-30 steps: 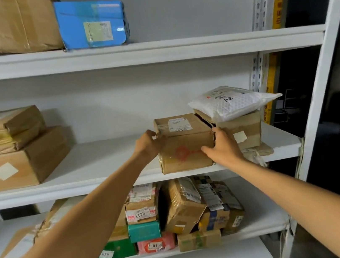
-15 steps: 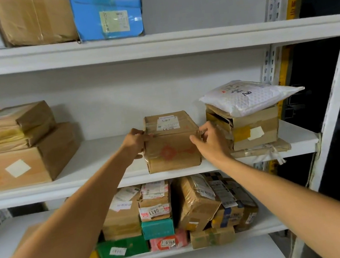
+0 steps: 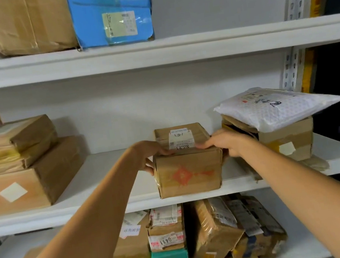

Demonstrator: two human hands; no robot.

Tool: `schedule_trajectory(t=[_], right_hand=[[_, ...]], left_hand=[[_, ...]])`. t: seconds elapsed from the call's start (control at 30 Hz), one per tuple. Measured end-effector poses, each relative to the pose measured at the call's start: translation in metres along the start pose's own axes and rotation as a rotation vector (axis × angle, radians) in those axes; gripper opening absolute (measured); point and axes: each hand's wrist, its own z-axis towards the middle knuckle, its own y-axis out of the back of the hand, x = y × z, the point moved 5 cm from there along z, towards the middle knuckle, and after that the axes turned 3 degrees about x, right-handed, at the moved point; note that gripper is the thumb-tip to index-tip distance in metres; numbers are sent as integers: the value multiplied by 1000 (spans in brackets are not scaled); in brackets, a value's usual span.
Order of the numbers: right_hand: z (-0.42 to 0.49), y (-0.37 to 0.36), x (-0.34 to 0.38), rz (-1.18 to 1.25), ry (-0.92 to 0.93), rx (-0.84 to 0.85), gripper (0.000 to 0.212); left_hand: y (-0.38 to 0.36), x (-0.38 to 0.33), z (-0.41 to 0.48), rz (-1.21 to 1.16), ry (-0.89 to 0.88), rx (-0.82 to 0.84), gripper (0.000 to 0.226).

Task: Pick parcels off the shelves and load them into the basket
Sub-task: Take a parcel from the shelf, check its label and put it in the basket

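Observation:
A brown cardboard parcel [image 3: 187, 171] with a red diamond mark and a white label sits at the front edge of the middle shelf [image 3: 114, 205]. My left hand [image 3: 149, 153] grips its left top corner, thumb on the lid and fingers down the side. My right hand [image 3: 228, 143] grips the right top corner the same way. The basket is out of view.
To the right, a white padded mailer [image 3: 276, 106] lies on a brown box [image 3: 288, 144]. Stacked brown boxes [image 3: 21, 173] fill the shelf's left end. A blue parcel [image 3: 112, 16] and a brown one stand on the top shelf. Many small parcels [image 3: 181, 242] crowd the lower shelf.
Both hands have pulled the parcel forward to the shelf's front edge and away from the box on the right. Their grip has shifted up onto the parcel's top corners.

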Motion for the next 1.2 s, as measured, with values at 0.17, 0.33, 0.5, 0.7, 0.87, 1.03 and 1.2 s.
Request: schedule_trajectory(t=[0.17,0.33,0.5,0.7,0.87,1.03,1.2], right_hand=[[0,-3,2,-2,-45,34,61],[-10,-3,-2,70,51,15,73],[-27,-6,-10,123,181,-34,91],[-50,-13,-31,155,270,-76,115],[-66,-20,-39,92,287,-73,106],[-84,-23,-45,-25,306,-98,117],[-94,-23,-49,-50,302,-83,122]], left_hand=[[1,2,4,-25,22,42,50],[-5,5,-4,-93,-56,9,30],[-13,12,-20,-141,-118,12,25],[-24,36,-43,-296,-290,-51,83],[-36,45,-62,-373,-357,-95,110],[-41,52,-71,-288,-387,-124,110],[-41,56,-74,-203,-385,-168,115]])
